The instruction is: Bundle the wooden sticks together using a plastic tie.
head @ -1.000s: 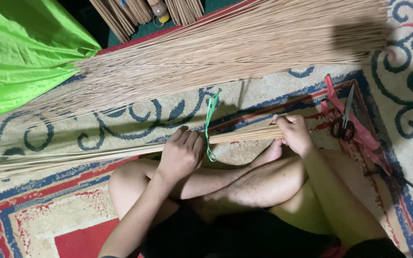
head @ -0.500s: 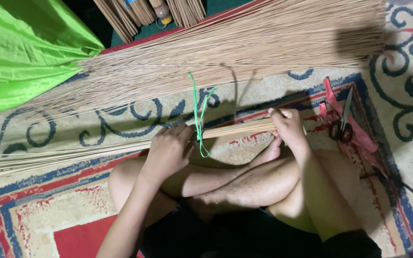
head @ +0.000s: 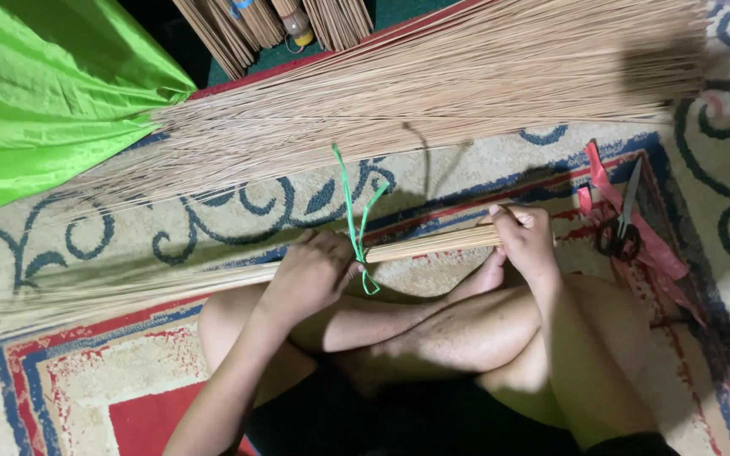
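I sit cross-legged on a patterned carpet [head: 69, 380]. A thin bundle of long tan sticks [head: 433, 245] lies across my lap, fanning out to the left. My left hand [head: 310, 274] grips the bundle near its middle. My right hand [head: 525, 241] is closed around its thick end. A green plastic string [head: 354, 215] is tied around the bundle between my hands, its loose ends sticking up.
A large loose pile of the same sticks [head: 433, 93] lies on the carpet beyond my hands. Green cloth [head: 35, 93] covers the upper left. Scissors [head: 623, 219] rest on red strips [head: 652, 245] at the right. More tied bundles [head: 255, 21] lie at the top.
The green string's ends have swung up from hanging beside the bundle. Both hands keep their grip, and the view has shifted slightly.
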